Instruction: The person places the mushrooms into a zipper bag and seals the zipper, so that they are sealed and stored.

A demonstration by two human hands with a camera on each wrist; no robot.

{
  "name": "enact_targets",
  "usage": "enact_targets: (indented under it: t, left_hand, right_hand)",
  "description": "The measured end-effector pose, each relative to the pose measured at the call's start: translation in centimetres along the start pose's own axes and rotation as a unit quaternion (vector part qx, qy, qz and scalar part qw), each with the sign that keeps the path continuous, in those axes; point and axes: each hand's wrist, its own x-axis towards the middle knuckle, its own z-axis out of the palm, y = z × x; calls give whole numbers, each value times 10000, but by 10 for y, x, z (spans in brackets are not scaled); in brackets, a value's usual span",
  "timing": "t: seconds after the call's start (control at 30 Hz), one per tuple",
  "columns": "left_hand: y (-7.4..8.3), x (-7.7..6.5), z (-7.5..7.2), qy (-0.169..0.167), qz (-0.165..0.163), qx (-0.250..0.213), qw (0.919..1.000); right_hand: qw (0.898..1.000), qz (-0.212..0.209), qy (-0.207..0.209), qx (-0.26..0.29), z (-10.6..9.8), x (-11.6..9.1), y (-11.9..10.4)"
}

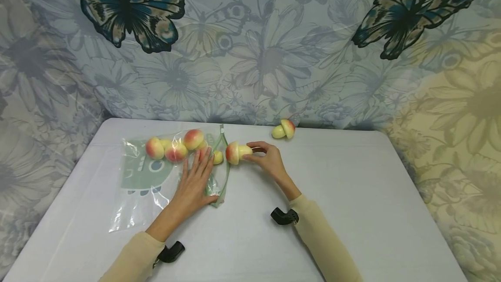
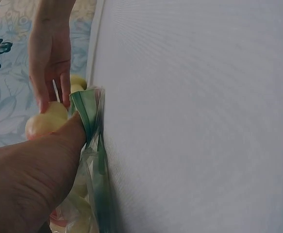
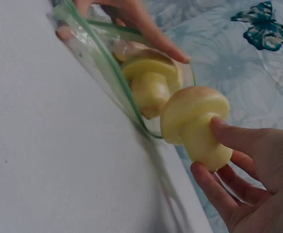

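My right hand (image 1: 268,159) pinches the pale stem of a toy mushroom (image 3: 197,121) between thumb and fingertips, its red-yellow cap facing left. That cap is right at the mouth of a clear zip bag (image 1: 131,212) with a green edge. Across the bag lies my left hand (image 1: 194,182), fingers straight and spread, the thumb at the near end of the mouth. In the right wrist view the mouth gapes, with another mushroom (image 3: 151,92) just inside it. Several more red-yellow mushrooms (image 1: 176,152) lie in the bag, partly covered by my left fingers.
One more toy mushroom (image 1: 287,129) lies by the table's back edge, right of the bag. The white table (image 1: 352,195) meets a cloth backdrop (image 1: 270,55) printed with butterflies and flowers. A black wrist camera (image 1: 285,216) sits at the right sleeve, another (image 1: 171,252) at the left.
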Motion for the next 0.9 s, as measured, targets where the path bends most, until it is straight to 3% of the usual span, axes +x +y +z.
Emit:
enact_targets:
  t: [0.47, 0.9]
  left_hand:
    - [-1, 0, 0, -10, -7, -25, 10000]
    - [2, 2, -3, -237, -52, 164, 9996]
  right_hand:
    - [9993, -18, 54, -365, 14, 2, -8]
    - [9977, -77, 227, -633, 26, 9, -12]
